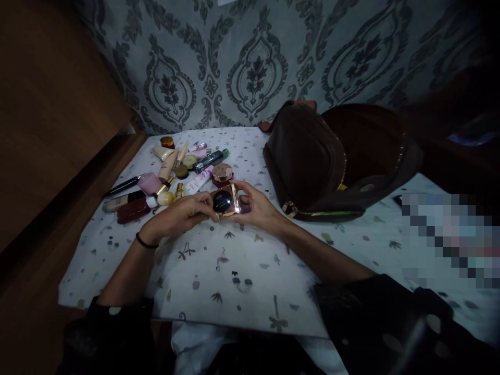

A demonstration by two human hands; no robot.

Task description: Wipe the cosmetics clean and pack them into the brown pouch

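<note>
White printed cover on the surface (242, 307), grey patterned wallpaper (255, 67) behind. Brown bag (302, 151) sits unzipped, inside mostly too dark to make out. Left hand (191, 211) and right hand (258, 208) both have fingers gripping a shiny pack (223, 202), right near the jars and tubes (200, 178).

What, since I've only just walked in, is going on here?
A person holds a small coppery pack with a dark round patch between the left hand and the right hand, over a patterned sheet. Assorted cosmetics lie in a loose group, mostly to the left. A brown bag sits unzipped on the right.
</note>
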